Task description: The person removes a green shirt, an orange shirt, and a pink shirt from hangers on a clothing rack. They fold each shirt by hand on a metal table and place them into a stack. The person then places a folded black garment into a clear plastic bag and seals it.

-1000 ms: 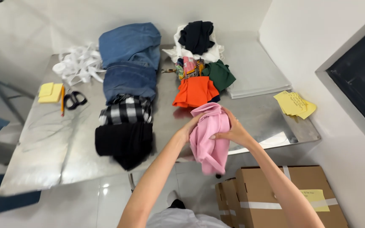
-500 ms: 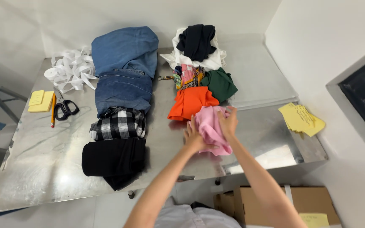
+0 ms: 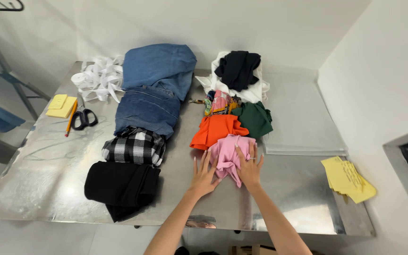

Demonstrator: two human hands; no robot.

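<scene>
A metal worktable (image 3: 43,189) fills a white-walled corner, its sheet top scuffed and shiny. At its near middle, the person's left hand (image 3: 203,174) lies flat with fingers (image 3: 206,158) spread wide, their tips touching the left edge of a pink garment (image 3: 230,153) while the palm rests on bare metal. The right hand (image 3: 248,166) is laid palm-down on the garment's near right part, fingers splayed and straight; neither hand is closed around anything. The pink garment sits bunched between and under the two hands, its far edge touching an orange garment (image 3: 216,131).

By the look of it, the step in hand is pressing and smoothing the pink piece into place at the near end of the right-hand row. A further move would call for even, flat pressure so the loose folds do not spring open, and care not to push the orange piece.

Farther out lie a dark green garment (image 3: 256,118), a patterned cloth (image 3: 219,102) and a black garment on white (image 3: 237,68). To the left runs another row: black folded cloth (image 3: 119,185), checked fabric (image 3: 133,147), blue jeans (image 3: 149,92). Scissors (image 3: 84,117), a pencil (image 3: 70,119) and yellow sticky notes (image 3: 61,105) sit at far left; yellow papers (image 3: 348,178) at right.
</scene>
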